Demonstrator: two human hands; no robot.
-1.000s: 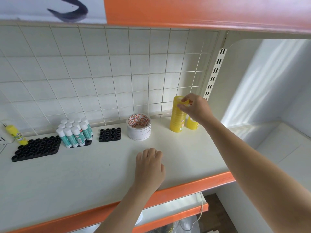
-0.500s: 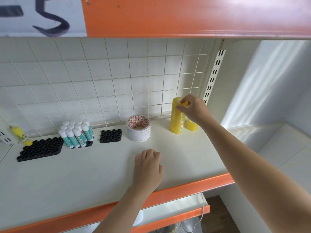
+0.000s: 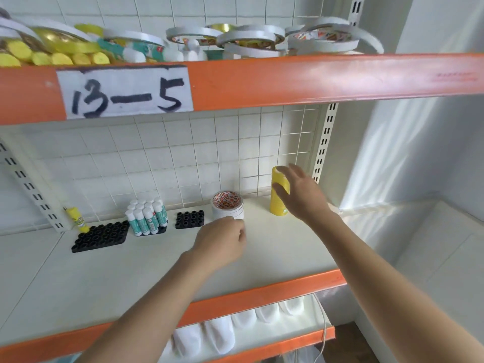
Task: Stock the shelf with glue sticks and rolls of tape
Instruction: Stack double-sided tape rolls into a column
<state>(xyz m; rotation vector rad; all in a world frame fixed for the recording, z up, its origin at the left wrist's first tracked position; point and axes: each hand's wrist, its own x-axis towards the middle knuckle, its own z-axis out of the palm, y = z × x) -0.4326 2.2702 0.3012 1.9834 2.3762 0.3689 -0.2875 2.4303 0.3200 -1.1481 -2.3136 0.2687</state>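
A tall stack of yellow tape rolls [image 3: 277, 205] stands at the back right of the white shelf [image 3: 78, 284]. My right hand [image 3: 301, 197] is beside it with fingers spread, thumb and fingertips just touching the stack's side and top. A short stack of white tape rolls [image 3: 227, 205] with a red-printed core stands to the left. My left hand [image 3: 222, 239] hovers just in front of it, fingers loosely curled, holding nothing. White-capped glue sticks [image 3: 146, 218] stand bunched in a black holder further left.
Two black holder trays, one large [image 3: 100, 235] and one small [image 3: 190, 219], have open holes. A yellow glue bottle [image 3: 77, 220] leans at the back left. The orange-edged upper shelf [image 3: 314, 77], labelled 13-5, carries loose tape rolls [image 3: 262, 40]. White items [image 3: 217, 336] sit on the shelf below.
My right hand has let go of the top yellow roll and opened beside the stack. My left hand has lifted off the shelf and moved toward the white tape. The view has tilted up.
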